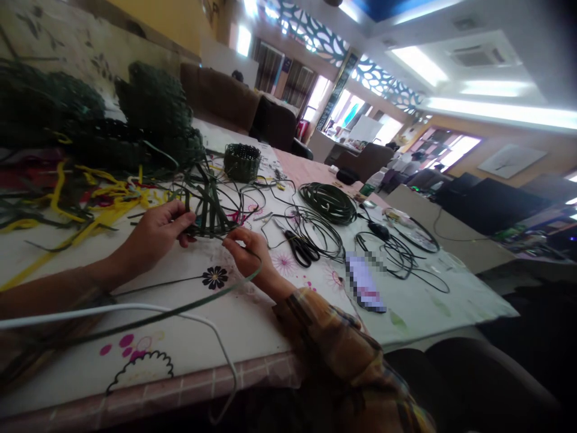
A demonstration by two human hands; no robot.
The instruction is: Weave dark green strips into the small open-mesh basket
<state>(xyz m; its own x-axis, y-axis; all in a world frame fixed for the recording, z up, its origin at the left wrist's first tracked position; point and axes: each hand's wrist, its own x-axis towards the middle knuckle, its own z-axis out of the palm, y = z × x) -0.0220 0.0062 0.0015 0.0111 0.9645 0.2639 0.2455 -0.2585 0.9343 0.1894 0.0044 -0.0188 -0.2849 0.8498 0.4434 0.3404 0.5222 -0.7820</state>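
Observation:
Between my hands is a partly woven basket [211, 207] of flat dark green strips, several of them sticking upward. My left hand [164, 225] is closed on its left edge, thumb on top. At the lower right edge my right hand [247, 252] pinches a thin green strip. A long green strip [207, 296] curves from near my right hand down to the lower left, passing in front of my wrist. Black-handled scissors [300, 246] lie on the table just right of my right hand. Behind the work stands a small finished-looking green woven basket [242, 162].
Large green woven baskets [155, 99] are stacked at the back left, above yellow strip scraps [101, 216]. A green strip coil [328, 203] and loose loops [392, 255] lie to the right. A purple pixelated object [364, 282] is near the edge. A white cable [135, 307] crosses the foreground.

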